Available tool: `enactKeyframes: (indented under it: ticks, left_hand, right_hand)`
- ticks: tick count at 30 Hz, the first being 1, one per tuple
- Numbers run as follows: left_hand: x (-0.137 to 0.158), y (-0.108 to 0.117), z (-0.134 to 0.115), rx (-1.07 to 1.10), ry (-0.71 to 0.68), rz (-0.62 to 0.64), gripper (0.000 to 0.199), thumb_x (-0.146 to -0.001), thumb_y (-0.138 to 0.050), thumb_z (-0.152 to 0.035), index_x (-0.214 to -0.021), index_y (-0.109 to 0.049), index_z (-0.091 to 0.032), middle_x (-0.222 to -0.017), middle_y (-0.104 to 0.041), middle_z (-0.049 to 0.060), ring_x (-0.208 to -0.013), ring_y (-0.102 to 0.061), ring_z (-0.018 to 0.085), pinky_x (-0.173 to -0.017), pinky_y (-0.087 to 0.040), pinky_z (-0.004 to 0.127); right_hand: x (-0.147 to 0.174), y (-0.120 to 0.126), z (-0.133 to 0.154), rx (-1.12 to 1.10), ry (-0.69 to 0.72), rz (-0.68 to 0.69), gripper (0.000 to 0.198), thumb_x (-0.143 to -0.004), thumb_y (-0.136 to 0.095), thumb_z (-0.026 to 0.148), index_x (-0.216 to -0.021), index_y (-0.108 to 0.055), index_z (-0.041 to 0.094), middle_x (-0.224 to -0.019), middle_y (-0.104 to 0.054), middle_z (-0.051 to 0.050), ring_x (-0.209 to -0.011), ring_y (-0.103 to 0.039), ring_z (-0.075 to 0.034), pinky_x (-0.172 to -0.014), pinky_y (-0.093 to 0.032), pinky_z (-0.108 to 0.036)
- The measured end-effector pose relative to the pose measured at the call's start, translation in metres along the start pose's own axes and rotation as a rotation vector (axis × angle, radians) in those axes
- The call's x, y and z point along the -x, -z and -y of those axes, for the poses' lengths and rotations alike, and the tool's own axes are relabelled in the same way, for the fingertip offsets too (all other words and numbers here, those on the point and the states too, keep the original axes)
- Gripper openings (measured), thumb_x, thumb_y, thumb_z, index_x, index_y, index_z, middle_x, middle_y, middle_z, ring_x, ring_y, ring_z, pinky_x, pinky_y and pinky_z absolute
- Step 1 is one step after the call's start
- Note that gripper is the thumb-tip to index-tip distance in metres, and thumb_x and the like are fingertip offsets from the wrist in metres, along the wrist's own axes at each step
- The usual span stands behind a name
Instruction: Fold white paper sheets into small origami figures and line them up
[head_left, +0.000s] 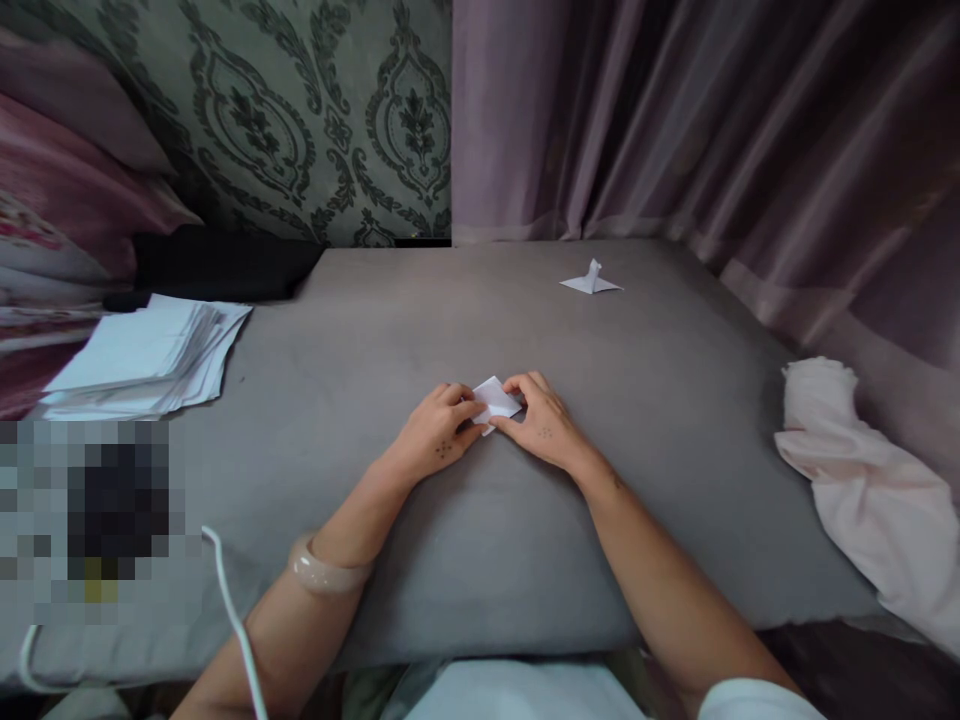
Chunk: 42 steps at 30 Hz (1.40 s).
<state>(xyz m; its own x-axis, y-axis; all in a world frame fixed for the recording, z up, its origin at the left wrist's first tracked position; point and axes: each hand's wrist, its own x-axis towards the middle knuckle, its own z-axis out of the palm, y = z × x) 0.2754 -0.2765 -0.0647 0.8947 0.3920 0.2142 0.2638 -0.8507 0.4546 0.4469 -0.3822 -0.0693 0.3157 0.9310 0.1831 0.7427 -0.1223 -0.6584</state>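
A small folded piece of white paper point(495, 397) lies at the middle of the grey-covered table, one corner pointing away from me. My left hand point(441, 428) grips its left side, the thumb and fingers closed on the edge. On the right side, my right hand point(545, 420) pinches the paper between thumb and fingers. Both thumbs rest near its lower edge, and the fingertips hide parts of its outline. Farther back on the right stands a folded white paper crane point(592, 280) with spread wings, apart from both hands.
A stack of white paper sheets point(142, 350) lies at the left, before a black folded cloth point(225, 262). A white cable point(229, 590) crosses by my left forearm. Pale pink cloth point(847, 470) is bunched at the table's right edge. Curtains point(517, 120) hang behind.
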Motion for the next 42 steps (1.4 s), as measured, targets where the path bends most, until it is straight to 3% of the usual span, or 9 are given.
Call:
enactKeyframes:
  ticks: [8, 13, 18, 23, 28, 31, 36, 38, 42]
  left_hand:
    - [-0.002, -0.002, 0.002, 0.018, 0.017, -0.025, 0.025, -0.085, -0.062, -0.029, -0.107, -0.061, -0.018, -0.103, -0.061, 0.01, -0.094, -0.056, 0.022, -0.087, -0.048, 0.037]
    - [-0.002, -0.004, 0.003, 0.133, 0.095, -0.223, 0.042, -0.083, -0.065, -0.028, -0.121, -0.051, -0.017, -0.111, -0.056, 0.01, -0.081, -0.057, 0.016, -0.073, -0.05, 0.03]
    - [-0.005, -0.001, 0.0, 0.241, 0.089, -0.314, 0.016, -0.091, -0.05, -0.018, -0.097, -0.064, -0.019, -0.102, -0.063, 0.006, -0.071, -0.057, 0.01, -0.067, -0.046, 0.023]
    - [-0.009, 0.005, -0.005, 0.546, 0.219, -0.552, 0.01, -0.085, -0.062, -0.024, -0.086, -0.065, -0.015, -0.1, -0.063, 0.006, -0.057, -0.048, 0.005, -0.058, -0.043, 0.021]
    - [-0.011, 0.006, -0.005, 1.051, 0.363, -0.541, 0.019, -0.08, -0.07, -0.033, -0.086, -0.063, -0.016, -0.057, -0.052, -0.005, -0.045, -0.045, 0.006, -0.043, -0.036, 0.018]
    - [-0.012, 0.005, -0.002, 1.187, 0.387, -0.592, 0.021, -0.078, -0.073, -0.033, -0.087, -0.063, -0.017, -0.047, -0.042, -0.009, -0.037, -0.035, 0.003, -0.038, -0.027, 0.017]
    - [-0.014, 0.003, -0.002, 1.303, 0.46, -0.512, 0.034, -0.068, -0.081, -0.028, -0.096, -0.065, -0.017, -0.082, -0.069, 0.0, -0.065, -0.06, 0.009, -0.059, -0.047, 0.019]
    - [-0.014, 0.0, -0.002, 1.333, 0.489, -0.453, 0.042, -0.063, -0.083, -0.025, -0.1, -0.065, -0.016, -0.091, -0.071, 0.004, -0.077, -0.065, 0.014, -0.071, -0.051, 0.025]
    - [-0.014, -0.005, 0.002, 1.31, 0.568, -0.431, 0.045, -0.059, -0.084, -0.024, -0.098, -0.064, -0.014, -0.085, -0.071, 0.004, -0.072, -0.065, 0.016, -0.069, -0.052, 0.028]
  right_hand:
    - [0.001, -0.003, 0.001, 0.203, 0.047, -0.024, 0.01, -0.084, -0.064, 0.028, -0.092, -0.065, 0.022, -0.096, -0.06, -0.006, -0.095, -0.055, -0.023, -0.085, -0.043, -0.037]
    - [0.001, 0.0, 0.008, 0.182, 0.115, -0.055, 0.007, -0.086, -0.06, 0.021, -0.087, -0.067, 0.023, -0.091, -0.067, -0.003, -0.091, -0.057, -0.021, -0.081, -0.038, -0.035]
    - [0.001, -0.004, 0.016, -0.077, 0.057, -0.125, 0.007, -0.086, -0.06, 0.025, -0.092, -0.063, 0.024, -0.091, -0.071, -0.001, -0.087, -0.061, -0.018, -0.084, -0.04, -0.034]
    - [-0.001, -0.013, 0.017, -0.451, -0.107, -0.066, 0.042, -0.076, -0.069, 0.03, -0.115, -0.054, 0.021, -0.091, -0.073, -0.002, -0.083, -0.065, -0.017, -0.081, -0.046, -0.033]
    - [-0.002, -0.01, 0.021, -0.262, 0.056, -0.173, 0.015, -0.078, -0.065, 0.028, -0.09, -0.069, 0.021, -0.101, -0.071, -0.006, -0.101, -0.06, -0.021, -0.093, -0.043, -0.037]
    - [0.0, -0.006, 0.025, -0.303, 0.032, -0.173, 0.018, -0.084, -0.058, 0.034, -0.088, -0.069, 0.02, -0.092, -0.072, -0.004, -0.09, -0.063, -0.02, -0.084, -0.047, -0.033]
    - [0.005, -0.007, 0.03, -0.486, -0.259, 0.044, 0.027, -0.085, -0.056, 0.044, -0.087, -0.065, 0.019, -0.059, -0.062, 0.002, -0.051, -0.059, -0.014, -0.049, -0.043, -0.024]
    - [0.005, -0.009, 0.03, -0.537, -0.33, 0.112, 0.026, -0.085, -0.055, 0.042, -0.094, -0.064, 0.019, -0.06, -0.064, 0.002, -0.048, -0.059, -0.013, -0.046, -0.042, -0.023]
    - [0.006, -0.012, 0.029, -0.372, -0.357, 0.128, 0.027, -0.085, -0.054, 0.039, -0.098, -0.065, 0.018, -0.064, -0.066, -0.002, -0.053, -0.06, -0.015, -0.052, -0.044, -0.026]
